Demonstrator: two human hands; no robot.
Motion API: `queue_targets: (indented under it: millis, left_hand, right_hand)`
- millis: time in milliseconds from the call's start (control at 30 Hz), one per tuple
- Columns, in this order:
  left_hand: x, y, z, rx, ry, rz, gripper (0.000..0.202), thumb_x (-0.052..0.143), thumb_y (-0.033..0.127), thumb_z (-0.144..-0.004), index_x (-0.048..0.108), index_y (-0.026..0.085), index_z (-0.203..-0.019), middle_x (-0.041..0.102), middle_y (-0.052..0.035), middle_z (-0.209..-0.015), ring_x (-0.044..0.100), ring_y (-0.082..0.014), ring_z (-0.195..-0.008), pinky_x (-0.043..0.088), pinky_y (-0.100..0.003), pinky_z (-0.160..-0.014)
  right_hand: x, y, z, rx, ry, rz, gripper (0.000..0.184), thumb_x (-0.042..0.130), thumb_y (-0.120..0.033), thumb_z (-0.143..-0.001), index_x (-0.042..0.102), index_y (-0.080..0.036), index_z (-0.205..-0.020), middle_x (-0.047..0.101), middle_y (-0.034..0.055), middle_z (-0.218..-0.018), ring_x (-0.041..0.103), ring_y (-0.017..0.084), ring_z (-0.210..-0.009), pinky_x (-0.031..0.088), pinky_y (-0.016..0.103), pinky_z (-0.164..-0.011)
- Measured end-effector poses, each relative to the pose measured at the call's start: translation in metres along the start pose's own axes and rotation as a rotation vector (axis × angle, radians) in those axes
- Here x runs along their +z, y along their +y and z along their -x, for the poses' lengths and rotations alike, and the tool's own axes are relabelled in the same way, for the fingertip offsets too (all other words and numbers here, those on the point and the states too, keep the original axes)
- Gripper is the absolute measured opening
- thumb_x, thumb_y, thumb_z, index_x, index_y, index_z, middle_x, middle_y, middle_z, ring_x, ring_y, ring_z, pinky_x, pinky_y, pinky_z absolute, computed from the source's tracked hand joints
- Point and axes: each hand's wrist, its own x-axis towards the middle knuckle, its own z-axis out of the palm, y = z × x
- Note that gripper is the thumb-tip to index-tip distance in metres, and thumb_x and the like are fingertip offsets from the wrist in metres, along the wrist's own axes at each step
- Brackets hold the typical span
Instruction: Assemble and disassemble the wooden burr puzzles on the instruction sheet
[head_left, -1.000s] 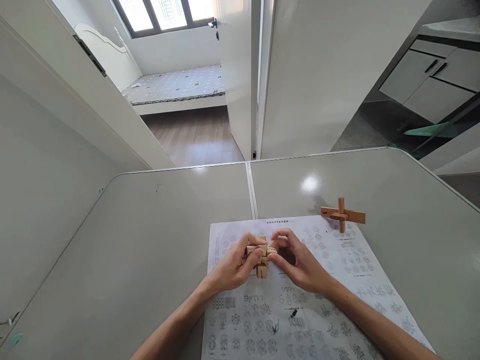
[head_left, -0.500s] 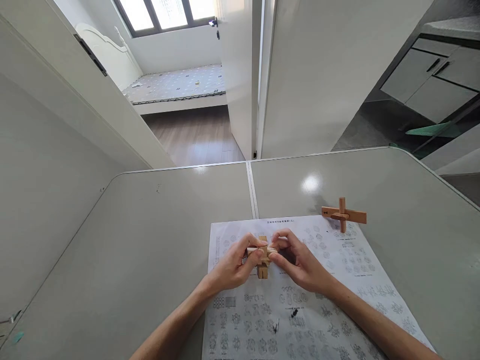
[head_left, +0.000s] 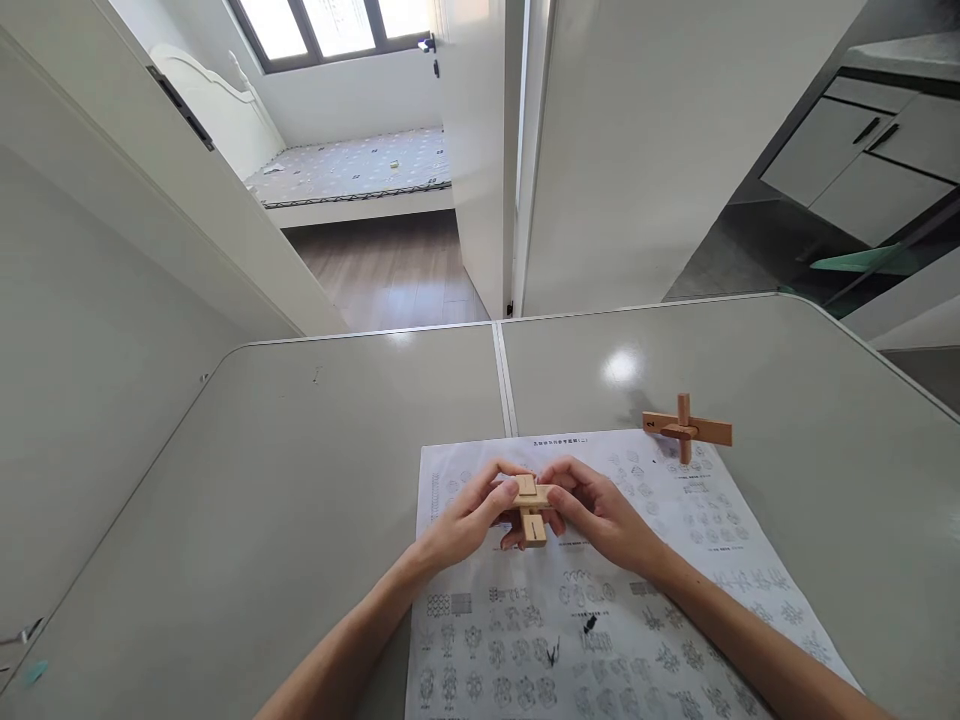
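Note:
A small wooden burr puzzle (head_left: 531, 507) of light interlocked bars is held between both hands above a printed instruction sheet (head_left: 600, 610). My left hand (head_left: 466, 520) pinches its left side with thumb and fingers closed. From the other side my right hand (head_left: 600, 512) grips it, fingers curled around the bars. One bar points down toward me with a slot showing. A second, darker wooden cross puzzle (head_left: 686, 431) lies on the table beyond the sheet's far right corner, out of both hands' grasp.
The grey table (head_left: 262, 500) has a seam (head_left: 501, 380) running down its middle and rounded far corners. A white wall stands along its left side. Beyond it are a doorway to a bedroom and grey cabinets at the right.
Both hands have turned the wooden puzzle, so a slotted bar now faces me. The hands shifted slightly toward me. The cross puzzle on the table has not moved.

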Motion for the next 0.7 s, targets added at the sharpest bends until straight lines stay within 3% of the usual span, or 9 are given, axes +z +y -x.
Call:
queue_targets:
  millis: [100,233,367,500,600,700]
  left_hand:
    - [-0.0016,-0.001,0.001,0.023,-0.041,0.013,0.039,0.064,0.051,-0.103,0.054,0.023,-0.127,0.074,-0.0048,-0.096,0.061,-0.0124,-0.07,0.047,-0.025,-0.065]
    - [-0.0002,-0.0005,0.0033,-0.011,-0.068,-0.052,0.079,0.094,0.036,-0.078,0.048,0.026,-0.142,0.074,-0.0071,-0.111,0.069,-0.0192,-0.093,0.052,-0.027,-0.076]
    - [-0.0013,0.0006,0.0027,0.0,0.118,-0.101,0.07,0.094,0.033,-0.078,0.054,0.025,-0.135,0.071,-0.0043,-0.106,0.07,-0.0198,-0.093,0.056,-0.03,-0.082]
    - [-0.0073,0.0013,0.0,0.075,0.328,-0.069,0.065,0.092,0.04,-0.078,0.058,0.024,-0.131,0.069,-0.0038,-0.107,0.068,-0.0184,-0.09,0.058,-0.03,-0.083]
    - [-0.0097,0.0018,-0.001,0.099,0.389,-0.022,0.065,0.093,0.041,-0.078,0.059,0.023,-0.13,0.068,-0.0048,-0.11,0.067,-0.0173,-0.092,0.057,-0.029,-0.086]
    - [-0.0092,0.0017,-0.001,0.107,0.393,0.007,0.068,0.095,0.041,-0.076,0.059,0.023,-0.131,0.068,-0.0048,-0.111,0.067,-0.017,-0.094,0.057,-0.028,-0.089]
  right_hand:
    - [0.0004,-0.0001,-0.0004,0.0,0.011,-0.005,0.036,0.056,-0.058,-0.107,0.057,-0.022,-0.109,0.06,-0.0029,-0.069,0.056,0.016,-0.064,0.042,0.029,-0.063]
    - [0.0009,0.0015,0.0,0.005,0.033,-0.023,0.035,0.056,-0.057,-0.108,0.057,-0.022,-0.112,0.06,-0.0037,-0.068,0.055,0.016,-0.063,0.042,0.029,-0.063]
    - [0.0013,0.0035,0.0007,-0.031,0.079,0.021,0.034,0.057,-0.056,-0.107,0.056,-0.024,-0.12,0.062,-0.0026,-0.073,0.058,0.017,-0.065,0.047,0.031,-0.065]
    - [0.0024,0.0032,0.0007,-0.062,0.22,0.205,0.028,0.061,-0.051,-0.106,0.059,-0.026,-0.117,0.068,0.004,-0.094,0.063,0.019,-0.078,0.053,0.033,-0.071]
    - [0.0036,0.003,0.0011,-0.12,0.231,0.379,0.021,0.063,-0.043,-0.104,0.061,-0.027,-0.118,0.067,0.0073,-0.109,0.064,0.021,-0.084,0.056,0.035,-0.073]
    - [0.0051,0.0043,0.0025,-0.2,0.175,0.547,0.04,0.071,-0.037,-0.099,0.057,-0.03,-0.136,0.059,0.012,-0.133,0.065,0.028,-0.11,0.06,0.044,-0.092]
